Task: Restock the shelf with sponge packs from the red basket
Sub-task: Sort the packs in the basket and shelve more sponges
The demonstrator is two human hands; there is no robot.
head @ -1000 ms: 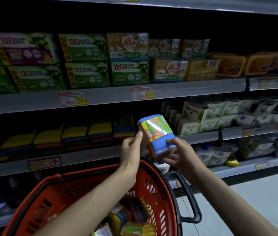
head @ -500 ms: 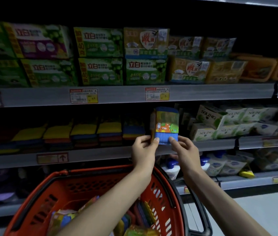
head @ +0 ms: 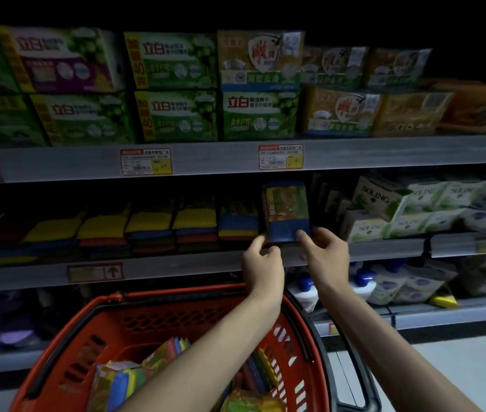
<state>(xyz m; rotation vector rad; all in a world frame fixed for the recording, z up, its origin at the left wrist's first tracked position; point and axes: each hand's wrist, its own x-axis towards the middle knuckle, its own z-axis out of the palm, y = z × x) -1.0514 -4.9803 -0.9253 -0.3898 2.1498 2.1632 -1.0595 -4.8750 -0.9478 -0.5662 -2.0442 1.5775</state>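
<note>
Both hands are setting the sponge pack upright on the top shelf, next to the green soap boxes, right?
Not the top shelf. The head view shows both hands, left and right, holding the sponge pack upright at the middle shelf, beside the stacked sponges. The green soap boxes sit one shelf above.

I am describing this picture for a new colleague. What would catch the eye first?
First, the sponge pack standing upright at the middle shelf edge, pinched low by the left hand and right hand. Next, the red basket below, with more packs inside.
</note>
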